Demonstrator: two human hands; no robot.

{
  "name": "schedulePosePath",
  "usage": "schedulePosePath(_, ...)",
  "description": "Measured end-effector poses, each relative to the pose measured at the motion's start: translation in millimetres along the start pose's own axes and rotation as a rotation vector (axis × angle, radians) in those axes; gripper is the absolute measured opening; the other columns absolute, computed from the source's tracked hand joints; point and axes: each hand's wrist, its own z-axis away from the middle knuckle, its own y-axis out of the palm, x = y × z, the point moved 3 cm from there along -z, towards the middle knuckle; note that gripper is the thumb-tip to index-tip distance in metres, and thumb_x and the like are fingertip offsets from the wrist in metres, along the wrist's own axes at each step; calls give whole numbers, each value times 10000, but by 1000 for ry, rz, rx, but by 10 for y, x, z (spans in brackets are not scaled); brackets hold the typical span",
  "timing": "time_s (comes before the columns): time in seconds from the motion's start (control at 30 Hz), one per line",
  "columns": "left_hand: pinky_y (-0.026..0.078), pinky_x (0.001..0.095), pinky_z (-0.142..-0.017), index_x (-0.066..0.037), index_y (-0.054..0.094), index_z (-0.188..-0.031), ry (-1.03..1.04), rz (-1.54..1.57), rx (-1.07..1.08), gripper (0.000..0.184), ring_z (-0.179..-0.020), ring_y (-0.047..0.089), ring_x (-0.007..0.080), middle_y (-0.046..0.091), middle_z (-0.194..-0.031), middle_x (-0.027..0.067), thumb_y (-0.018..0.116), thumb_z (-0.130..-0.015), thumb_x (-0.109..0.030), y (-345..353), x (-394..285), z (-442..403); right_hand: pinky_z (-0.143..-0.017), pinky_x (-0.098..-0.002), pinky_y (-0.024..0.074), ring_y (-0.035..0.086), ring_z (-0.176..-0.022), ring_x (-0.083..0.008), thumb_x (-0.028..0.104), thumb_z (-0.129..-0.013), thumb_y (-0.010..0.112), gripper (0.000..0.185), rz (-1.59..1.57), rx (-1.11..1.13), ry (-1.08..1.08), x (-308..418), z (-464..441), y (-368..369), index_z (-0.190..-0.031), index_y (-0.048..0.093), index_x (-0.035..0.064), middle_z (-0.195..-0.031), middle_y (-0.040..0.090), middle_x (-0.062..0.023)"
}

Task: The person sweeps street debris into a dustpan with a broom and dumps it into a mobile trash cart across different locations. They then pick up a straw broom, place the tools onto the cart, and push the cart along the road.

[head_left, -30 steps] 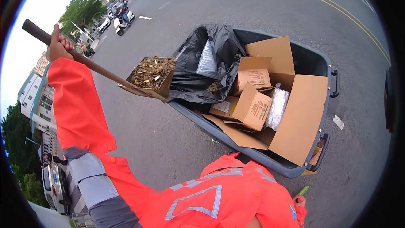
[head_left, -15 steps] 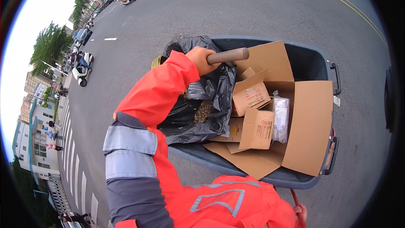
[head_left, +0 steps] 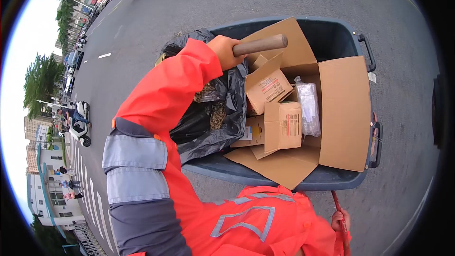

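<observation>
Over bin [head_left: 337, 39], sleeve [head_left: 166, 87] partly hides bag [head_left: 206, 145] (boxes [head_left: 283, 125] beside); left grip [head_left: 226, 53] clenches handle [head_left: 263, 44], right grip [head_left: 340, 219] red rod [head_left: 337, 202].

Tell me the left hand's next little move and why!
Perhaps shake the handle gently, to drop any leftovers: the left hand holds it over the bin, brown debris lies in the black bag, and the sleeve hides the handle's far end.

A wide grey asphalt road [head_left: 142, 42] lies in soft daylight, with a white-striped pedestrian crossing [head_left: 93, 199] at left. Beyond stand a white building with teal trim [head_left: 52, 196] and a leafy green tree [head_left: 43, 83] against pale, bright sky [head_left: 23, 71].
</observation>
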Motion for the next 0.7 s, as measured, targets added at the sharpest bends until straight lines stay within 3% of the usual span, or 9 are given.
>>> schedulePosePath(0.07, 475, 373, -634, -63, 646, -868, -38, -72, 15, 212, -685, 621, 295, 626, -714, 151, 620, -759, -243, 62, -11, 9, -400, -181, 434, 465, -476, -72, 133, -834, 522, 130, 2, 1, -24, 74, 7, -114, -751, 474, 45, -582, 463, -10)
schedulePosePath(0.17, 480, 382, -645, -75, 647, -876, 95, -259, 110, 207, -698, 619, 306, 631, -733, 146, 613, -753, -237, 241, -146, 12, -394, -179, 440, 472, -481, -71, 128, -843, 515, 118, 7, 63, -73, 86, -4, -216, -774, 475, 42, -582, 463, -11)
schedulePosePath(0.2, 480, 392, -662, -105, 651, -884, -4, -339, 119, 200, -713, 614, 312, 637, -756, 136, 612, -741, -239, 230, -301, 38, -393, -178, 443, 473, -482, -72, 127, -843, 514, 118, 7, 69, -86, 82, 54, -235, -772, 475, 41, -582, 462, -11)
schedulePosePath(0.3, 482, 390, -669, -134, 655, -885, -26, -444, 190, 197, -717, 614, 307, 641, -767, 123, 617, -727, -246, 275, -531, 170, -391, -178, 448, 473, -480, -75, 121, -841, 512, 117, -36, 104, -90, 107, 142, -365, -766, 473, 41, -583, 462, -15)
schedulePosePath(0.43, 487, 386, -658, -122, 651, -877, 48, -494, 203, 183, -703, 617, 306, 638, -749, 124, 609, -739, -235, 304, -1088, 446, -386, -187, 448, 474, -475, -82, 110, -839, 501, 102, -85, 171, -108, 259, 358, -871, -769, 474, 41, -589, 469, -20)
schedulePosePath(0.5, 481, 386, -625, -108, 646, -864, -45, -448, 116, 164, -673, 616, 303, 627, -720, 137, 596, -761, -225, 280, -1579, 549, -386, -192, 450, 474, -473, -85, 104, -838, 499, 93, -108, 226, -140, 304, 550, -1197, -774, 476, 41, -590, 469, -20)
schedulePosePath(0.63, 419, 384, -551, -43, 610, -826, 162, -392, -213, 207, -513, 498, 265, 551, -599, 157, 613, -778, -244, 215, -2729, 674, -374, -182, 396, 440, -481, -84, 73, -842, 497, 22, -66, 324, -209, 284, 1127, -1991, -831, 497, 54, -594, 446, -21)
schedulePosePath(0.67, 449, 396, -607, -53, 626, -848, 121, -427, -264, 224, -646, 591, 346, 598, -684, 182, 616, -765, -261, 120, -3169, 745, -369, -170, 355, 424, -486, -78, 64, -849, 493, 30, -59, 360, -219, 355, 1218, -2330, -878, 498, 68, -598, 437, -20)
schedulePosePath(0.7, 443, 389, -596, -34, 618, -837, 147, -455, -349, 248, -642, 589, 352, 592, -669, 185, 627, -766, -271, 15, -3525, 741, -368, -174, 337, 413, -487, -72, 57, -849, 494, 58, -22, 405, -277, 393, 1380, -2568, -903, 495, 77, -594, 421, -9)
